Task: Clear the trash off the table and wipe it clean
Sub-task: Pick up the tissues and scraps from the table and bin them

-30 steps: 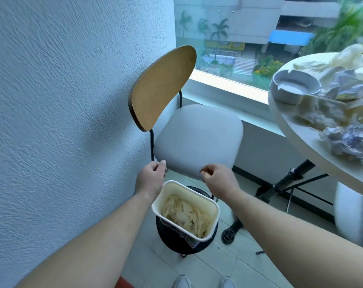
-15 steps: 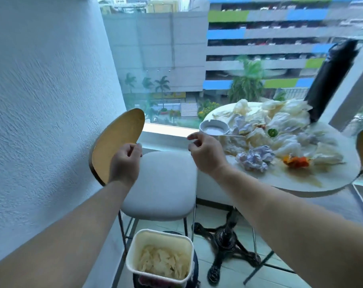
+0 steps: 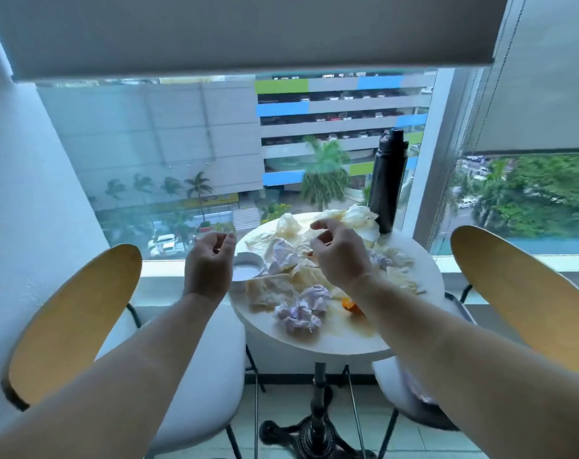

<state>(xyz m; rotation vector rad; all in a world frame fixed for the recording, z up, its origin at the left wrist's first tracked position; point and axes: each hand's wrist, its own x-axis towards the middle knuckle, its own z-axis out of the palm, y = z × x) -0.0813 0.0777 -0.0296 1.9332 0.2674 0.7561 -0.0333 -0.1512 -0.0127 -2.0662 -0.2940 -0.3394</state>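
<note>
While both hands hovering, left hand (image 3: 208, 263) and right hand (image 3: 339, 251) curling loosely, pinching nothing; crumpled papers (image 3: 298, 313) crowding table (image 3: 341, 342) (uncountable), one black bottle (image 3: 387, 180), two chairs (image 3: 73, 323) flanking.

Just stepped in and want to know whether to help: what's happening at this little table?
A person is about to clear a small round table by the window. It is covered with crumpled paper, with an orange scrap, a small white dish and a black bottle. The left hand hovers beside the dish; the right hand is over the pile. Both look empty, fingers curled. Nothing is wiped yet.
</note>
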